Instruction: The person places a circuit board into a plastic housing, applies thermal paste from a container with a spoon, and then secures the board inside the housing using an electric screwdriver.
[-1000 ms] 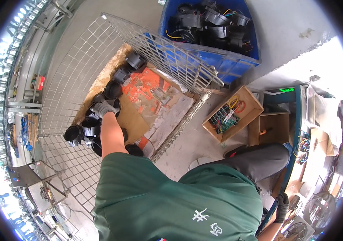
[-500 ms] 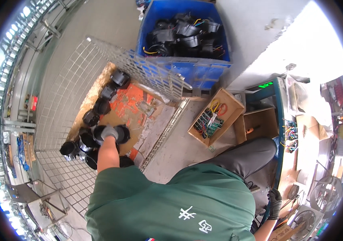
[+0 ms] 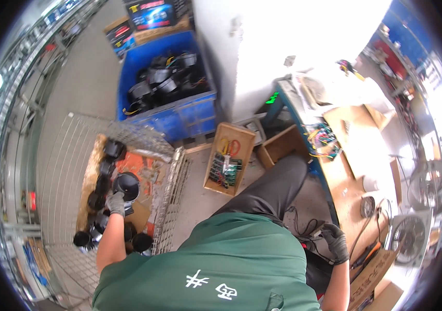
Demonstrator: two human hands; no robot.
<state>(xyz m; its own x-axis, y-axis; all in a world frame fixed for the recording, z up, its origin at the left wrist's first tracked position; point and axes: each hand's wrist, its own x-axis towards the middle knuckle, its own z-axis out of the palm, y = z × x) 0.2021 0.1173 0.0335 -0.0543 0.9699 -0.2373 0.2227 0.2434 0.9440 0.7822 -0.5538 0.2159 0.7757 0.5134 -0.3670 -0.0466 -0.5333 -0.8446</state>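
My left hand (image 3: 116,203), in a grey glove, is closed on the near edge of a black round housing (image 3: 126,186) inside the wire mesh cage at the left. The housing is tilted, so its round face shows. A row of similar black housings (image 3: 106,168) stands along the cage's left side, and more cluster by my forearm. My right hand (image 3: 336,243), also gloved, hangs beside the bench edge at the right, above some dark cables. Its fingers are curled; whatever may be between them is too small to make out.
The wire cage (image 3: 171,192) has a worn orange and wooden floor. Beyond it stands a blue bin (image 3: 179,116) of black housings with wires. A wooden box (image 3: 247,136) holds circuit boards and coloured wires. The workbench (image 3: 335,176) carries wire bundles; a fan (image 3: 410,233) stands nearby.
My view has swung to the right. My left hand has gone from reaching down among the housings to holding one with its round face showing. The right hand remains by the bench.
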